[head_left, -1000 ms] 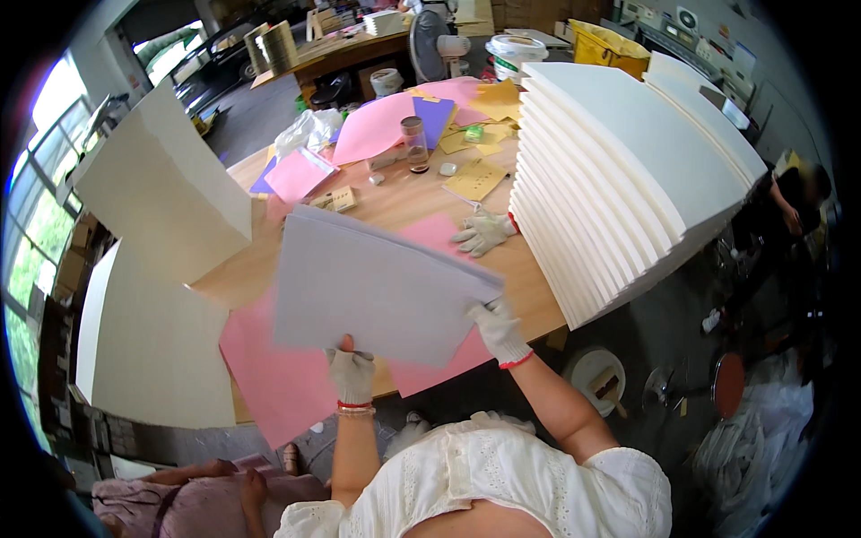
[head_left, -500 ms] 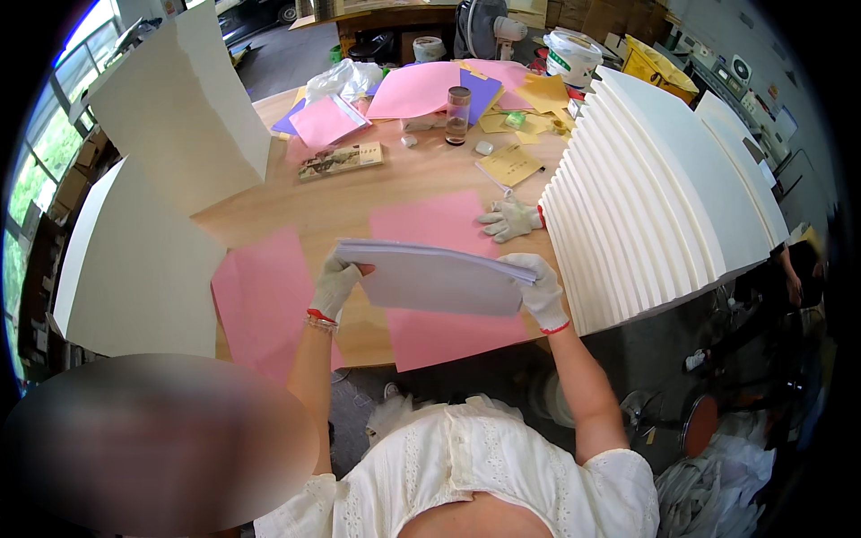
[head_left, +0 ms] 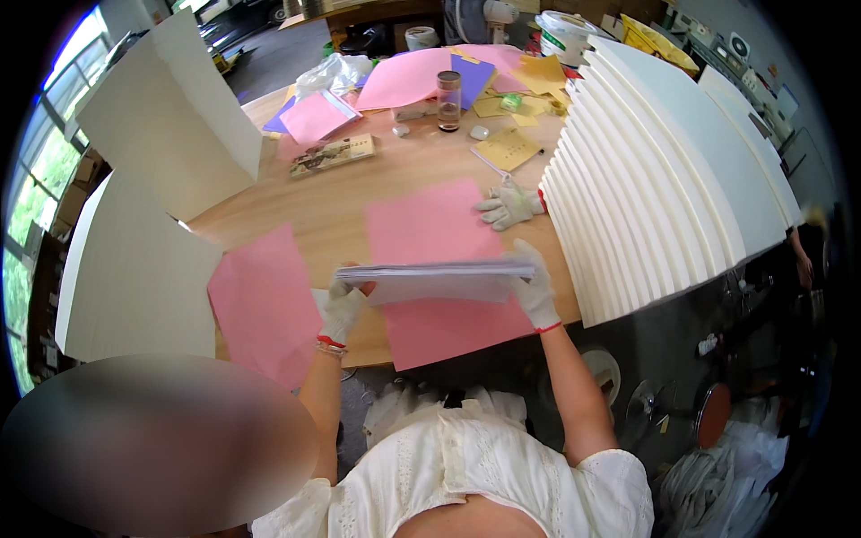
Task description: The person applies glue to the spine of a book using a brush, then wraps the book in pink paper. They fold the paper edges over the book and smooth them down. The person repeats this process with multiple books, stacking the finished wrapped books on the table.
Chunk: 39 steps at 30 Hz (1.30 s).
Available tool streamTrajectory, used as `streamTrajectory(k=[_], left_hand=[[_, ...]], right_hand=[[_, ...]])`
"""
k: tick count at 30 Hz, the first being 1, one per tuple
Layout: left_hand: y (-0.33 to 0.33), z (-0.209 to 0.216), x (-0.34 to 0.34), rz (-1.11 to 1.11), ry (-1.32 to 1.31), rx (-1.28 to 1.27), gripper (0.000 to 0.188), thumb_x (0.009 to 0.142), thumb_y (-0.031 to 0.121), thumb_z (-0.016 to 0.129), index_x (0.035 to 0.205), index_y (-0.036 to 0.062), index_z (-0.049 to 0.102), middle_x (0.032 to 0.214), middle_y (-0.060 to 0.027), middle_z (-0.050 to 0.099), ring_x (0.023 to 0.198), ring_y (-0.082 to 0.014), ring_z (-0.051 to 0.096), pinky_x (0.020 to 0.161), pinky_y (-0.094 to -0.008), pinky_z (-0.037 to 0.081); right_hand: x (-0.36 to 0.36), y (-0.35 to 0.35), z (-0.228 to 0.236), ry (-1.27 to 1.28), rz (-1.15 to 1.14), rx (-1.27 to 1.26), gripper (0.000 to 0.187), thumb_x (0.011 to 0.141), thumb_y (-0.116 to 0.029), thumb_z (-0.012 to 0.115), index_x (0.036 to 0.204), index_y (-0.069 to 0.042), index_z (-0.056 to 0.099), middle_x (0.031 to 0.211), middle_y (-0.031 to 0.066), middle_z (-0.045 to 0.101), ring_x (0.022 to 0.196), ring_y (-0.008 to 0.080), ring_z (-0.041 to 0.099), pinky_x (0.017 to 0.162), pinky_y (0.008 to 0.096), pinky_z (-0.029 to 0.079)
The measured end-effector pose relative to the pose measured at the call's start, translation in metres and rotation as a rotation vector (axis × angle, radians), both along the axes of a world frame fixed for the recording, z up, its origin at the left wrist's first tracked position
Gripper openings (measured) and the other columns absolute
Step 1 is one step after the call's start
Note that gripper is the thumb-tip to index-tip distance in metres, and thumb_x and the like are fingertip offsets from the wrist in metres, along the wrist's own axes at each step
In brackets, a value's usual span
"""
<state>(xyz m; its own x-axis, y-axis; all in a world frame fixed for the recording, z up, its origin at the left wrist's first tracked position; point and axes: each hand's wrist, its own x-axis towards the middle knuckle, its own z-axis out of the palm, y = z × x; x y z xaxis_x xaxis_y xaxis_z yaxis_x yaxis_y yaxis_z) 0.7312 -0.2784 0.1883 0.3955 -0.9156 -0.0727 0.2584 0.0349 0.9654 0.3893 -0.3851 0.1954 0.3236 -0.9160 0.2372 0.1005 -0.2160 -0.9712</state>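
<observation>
Between both hands I hold a stack of white paper [head_left: 439,282] over the table, its layered long edge toward the far side. My left hand [head_left: 343,305], in a light work glove with bare fingertips showing, is closed on the stack's left end. Gripping the right end is my gloved right hand [head_left: 535,291]. Beneath the stack lies a pink sheet [head_left: 426,220], flat on the wooden table [head_left: 341,202]. A second pink sheet [head_left: 265,300] lies left of my left hand. Just beyond my right hand rests an empty spare glove [head_left: 509,206].
A tall row of white folded boards [head_left: 646,179] stands on the right, with large pale boards [head_left: 134,260] upright on the left. Farther back are a book [head_left: 332,156], a glass bottle [head_left: 449,101], a yellow booklet [head_left: 511,149], a plastic bag [head_left: 334,73] and a white bucket [head_left: 565,38].
The paper stack has tipped from a broad visible face to a more edge-on view and sits slightly lower. Both hands still grip its ends.
</observation>
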Motion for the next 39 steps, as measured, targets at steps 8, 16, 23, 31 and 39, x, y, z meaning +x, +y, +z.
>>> streamTrajectory(k=[8,16,23,31,39], left_hand=[[0.0,0.017,-0.013,0.031,-0.03,-0.031,0.054,0.075,-0.021,0.043,0.118,0.0123,0.044,0.115,-0.0021,0.047,0.11,-0.015,0.052,0.091,-0.0332,0.051],[0.003,-0.004,0.0,0.04,0.001,-0.019,0.048,0.076,-0.019,0.045,0.113,0.0114,0.045,0.112,-0.0017,0.049,0.107,-0.014,0.053,0.09,-0.0316,0.052],[0.002,-0.006,0.008,-0.02,-0.226,0.073,0.032,0.08,-0.014,0.046,0.103,0.003,0.059,0.097,-0.0038,0.063,0.089,-0.0138,0.061,0.083,-0.0273,0.053],[0.004,0.004,-0.006,0.076,-0.08,0.08,0.028,0.079,-0.014,0.049,0.1,0.0017,0.059,0.096,-0.0069,0.064,0.087,-0.0129,0.062,0.079,-0.0257,0.053],[0.007,0.017,-0.011,0.038,-0.201,0.129,0.027,0.078,-0.014,0.05,0.1,0.0002,0.056,0.094,-0.0072,0.063,0.092,-0.0134,0.062,0.08,-0.025,0.053]], right_hand=[[0.006,-0.009,-0.015,0.046,0.0,-0.112,0.08,0.073,-0.012,0.079,0.137,0.002,0.032,0.125,0.0109,0.049,0.114,0.0189,0.05,0.097,0.035,0.042],[0.011,-0.004,-0.008,0.019,0.003,0.019,0.077,0.076,-0.018,0.078,0.137,0.002,0.034,0.123,0.0123,0.05,0.114,0.0185,0.049,0.097,0.0329,0.042],[0.002,-0.012,-0.013,0.215,0.013,-0.058,0.048,0.082,-0.01,0.071,0.122,-0.001,0.047,0.111,0.0064,0.055,0.1,0.0127,0.055,0.087,0.0286,0.046],[0.016,0.004,0.003,0.078,-0.014,0.01,0.044,0.084,-0.001,0.066,0.122,-0.002,0.046,0.109,0.0059,0.054,0.099,0.0126,0.055,0.084,0.028,0.048],[0.005,-0.007,-0.011,0.117,0.03,-0.023,0.045,0.084,-0.003,0.068,0.123,-0.002,0.046,0.102,0.0047,0.059,0.088,0.0118,0.057,0.079,0.0264,0.048]])
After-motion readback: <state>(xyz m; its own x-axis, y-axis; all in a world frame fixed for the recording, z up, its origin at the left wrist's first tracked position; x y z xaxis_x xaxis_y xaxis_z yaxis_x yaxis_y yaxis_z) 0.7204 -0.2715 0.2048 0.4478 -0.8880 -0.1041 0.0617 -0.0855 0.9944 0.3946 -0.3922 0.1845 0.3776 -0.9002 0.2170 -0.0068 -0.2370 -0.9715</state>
